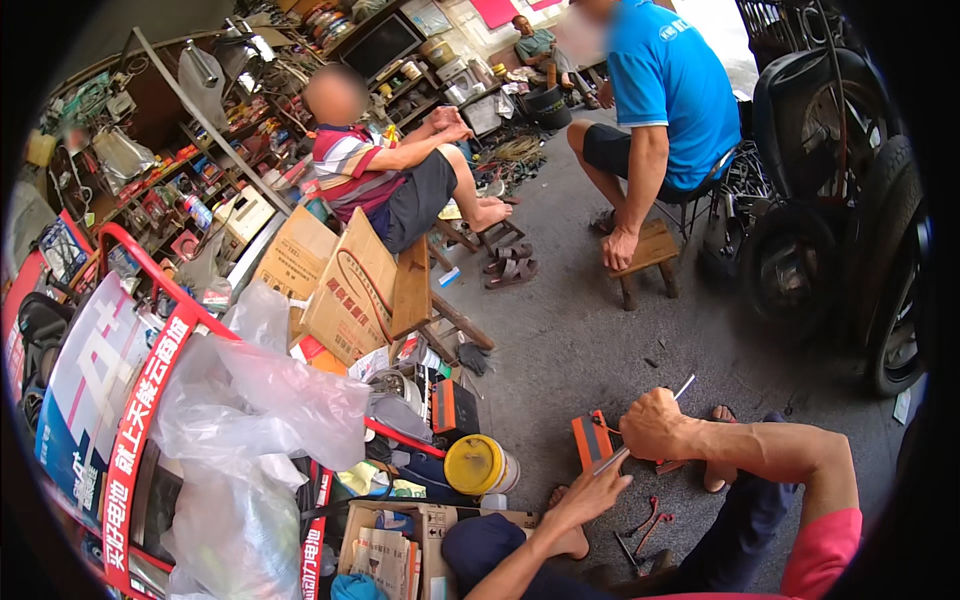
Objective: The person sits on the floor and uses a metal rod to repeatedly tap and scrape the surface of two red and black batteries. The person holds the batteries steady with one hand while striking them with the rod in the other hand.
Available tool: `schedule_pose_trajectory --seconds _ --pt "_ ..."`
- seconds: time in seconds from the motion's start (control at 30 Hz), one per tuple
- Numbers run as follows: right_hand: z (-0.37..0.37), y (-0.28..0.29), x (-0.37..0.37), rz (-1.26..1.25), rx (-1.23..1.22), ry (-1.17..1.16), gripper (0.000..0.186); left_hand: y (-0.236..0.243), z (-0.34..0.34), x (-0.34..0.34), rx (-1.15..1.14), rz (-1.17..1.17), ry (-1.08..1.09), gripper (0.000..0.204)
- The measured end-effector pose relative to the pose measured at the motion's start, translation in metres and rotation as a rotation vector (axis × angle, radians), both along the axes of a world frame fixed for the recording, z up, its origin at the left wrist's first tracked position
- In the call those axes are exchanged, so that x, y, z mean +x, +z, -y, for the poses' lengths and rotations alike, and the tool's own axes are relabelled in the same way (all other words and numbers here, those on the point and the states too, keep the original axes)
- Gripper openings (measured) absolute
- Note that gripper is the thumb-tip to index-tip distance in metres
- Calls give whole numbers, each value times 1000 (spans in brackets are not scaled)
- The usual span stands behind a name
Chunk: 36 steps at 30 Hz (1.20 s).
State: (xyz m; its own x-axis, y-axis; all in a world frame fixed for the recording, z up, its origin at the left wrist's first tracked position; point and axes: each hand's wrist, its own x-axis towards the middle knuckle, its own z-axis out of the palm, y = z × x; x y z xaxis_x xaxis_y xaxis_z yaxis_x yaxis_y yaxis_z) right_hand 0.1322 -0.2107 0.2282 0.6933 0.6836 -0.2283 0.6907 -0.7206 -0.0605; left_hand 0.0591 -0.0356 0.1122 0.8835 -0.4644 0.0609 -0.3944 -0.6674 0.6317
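Lower right of the frame, right hand (655,425): closed in a fist around a slim metal rod (610,461), one thin end poking out toward the upper right.
Left hand (592,492): just below and to the left in the frame, curled against the rod's lower part, apparently gripping; thumb placement too small to make out.
Metal rod: aslant between both hands, right of centre in the lower part of the frame; probably one length, though partly hidden by the fist.
Orange and dark box (588,441): on the ground (545,340), just beyond the left hand in the frame, with something small and red near its top edge; impossible to say whether touching the rod or merely lined up behind it.
Red and dark pieces (655,522): loose on the ground at lower right, below the hands, out of either grip; perhaps tools.
Yellow-lidded bucket (475,465): near the lower middle of the frame, lid on, apart from both hands.
Rod work: judged under way, with a two-handed hold established; no finished result visible, rod not yet set down, amount remaining unclear.
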Motion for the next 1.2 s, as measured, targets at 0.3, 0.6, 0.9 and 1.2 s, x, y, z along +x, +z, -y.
schedule_pose_trajectory --seconds 0.3,0.6,0.9,1.2 --pt "-24 -34 26 -569 -269 165 10 226 -131 -16 -223 -120 309 59" --pt "-22 -31 10 -459 -168 144 17 311 -183 -27 -332 -7 288 98" --pt "48 154 40 4 203 349 25 417 -199 -47 245 265 289 109" --pt "55 411 -14 700 1013 437 17 576 -103 10 271 1325 250 113"
